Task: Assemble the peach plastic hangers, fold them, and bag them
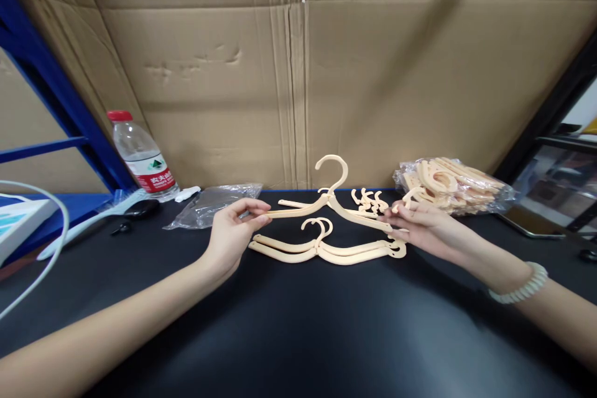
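My left hand (233,227) pinches the left end of a cream plastic clothes hanger (305,209), whose hook points up. At its right end, my right hand (426,227) has thumb and fingers closed on a small curved cream hook piece (409,194). My right fingertips are beside the hanger's end; whether they also grip it I cannot tell. Two more hangers (289,255) lie together on the black table in front, with a small curved piece (398,250) at their right end. Behind the held hanger is another cream arm (291,204), partly hidden.
Several loose curved hook pieces (366,201) lie behind the hanger. A clear bag of cream hanger parts (466,186) is at the right, an empty plastic bag (212,205) at the left. A red-capped water bottle (144,158) stands against the cardboard (209,87). A white cable (65,224) loops at far left.
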Demonstrator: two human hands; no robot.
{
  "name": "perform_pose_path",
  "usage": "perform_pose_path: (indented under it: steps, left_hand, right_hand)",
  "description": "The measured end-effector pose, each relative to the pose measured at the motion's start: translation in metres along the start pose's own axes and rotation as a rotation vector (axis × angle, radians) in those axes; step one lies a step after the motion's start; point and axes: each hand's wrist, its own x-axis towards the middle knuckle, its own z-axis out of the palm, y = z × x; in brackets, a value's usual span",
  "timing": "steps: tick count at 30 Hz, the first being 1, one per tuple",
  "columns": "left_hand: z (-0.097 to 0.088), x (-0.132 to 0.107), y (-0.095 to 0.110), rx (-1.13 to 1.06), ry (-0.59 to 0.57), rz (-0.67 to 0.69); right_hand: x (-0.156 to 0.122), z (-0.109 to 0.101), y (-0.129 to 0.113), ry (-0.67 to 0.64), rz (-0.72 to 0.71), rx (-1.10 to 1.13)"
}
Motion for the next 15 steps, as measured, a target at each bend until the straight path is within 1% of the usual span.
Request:
perform_pose_path:
  steps: [3, 7, 12, 15]
  left_hand:
    - [0.0011, -0.0014, -0.0001, -0.012, 0.007, 0.004]
    - [0.0021, -0.0031, -0.0002, -0.023, 0.013, 0.009]
    - [0.0027, -0.0043, -0.0001, -0.039, 0.012, 0.002]
    - [0.0026, -0.0047, 0.0005, -0.028, 0.022, 0.009]
  right_hand:
    - [-0.0028, 0.0021, -0.0015, -0.078, 0.100, 0.049]
    - [-0.0043, 0.0013, -0.0021, -0.114, 0.195, 0.050]
    - [-0.0035, -0.0013, -0.0011, -0.139, 0.220, -0.016]
    - [-0.0033, -0.0004, -0.0002, -0.150, 0.205, -0.025]
